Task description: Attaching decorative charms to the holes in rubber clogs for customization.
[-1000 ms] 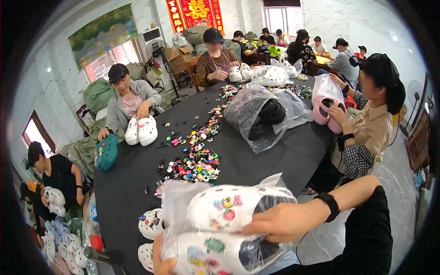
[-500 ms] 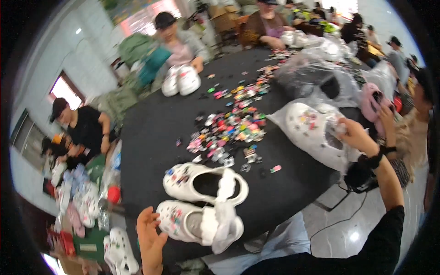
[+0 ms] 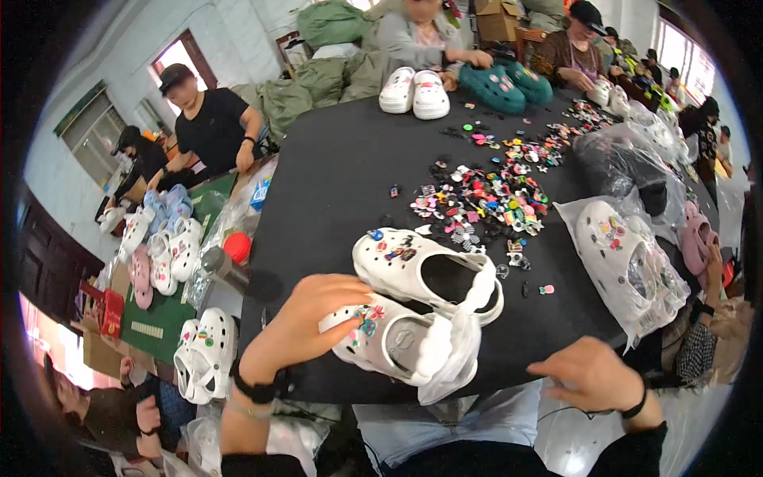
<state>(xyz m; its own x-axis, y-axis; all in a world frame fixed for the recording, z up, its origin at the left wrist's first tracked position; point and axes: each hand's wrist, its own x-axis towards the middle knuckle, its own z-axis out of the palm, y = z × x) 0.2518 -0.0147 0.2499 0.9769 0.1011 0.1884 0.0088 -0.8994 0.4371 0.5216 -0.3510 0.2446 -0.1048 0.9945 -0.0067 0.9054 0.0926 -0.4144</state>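
Observation:
Two white clogs lie side by side on the black table in front of me, dotted with colourful charms; the farther clog (image 3: 381, 258) is turned toe-left like the nearer clog (image 3: 377, 358). A scrap of clear plastic (image 3: 453, 366) hangs over the nearer one's heel strap. My left hand (image 3: 306, 318) curls round the nearer clog's toe, thumb on the front and fingers over the top. My right hand (image 3: 592, 374) hovers at the table's near edge, right of the clogs, forefinger stretched out and the others bent, nothing visible in it.
A heap of colourful charms (image 3: 485, 195) spreads over the table (image 3: 334, 175). Bagged white clogs (image 3: 628, 262) lie to the right, with a dark bagged pair behind. Across the table a person handles green clogs (image 3: 505, 87) beside white ones (image 3: 415, 94). More clogs stand on a side table at left.
My left hand has moved right onto the nearer clog's toe. My right hand has let go of the bagged clogs and come back toward me. My view has swung left.

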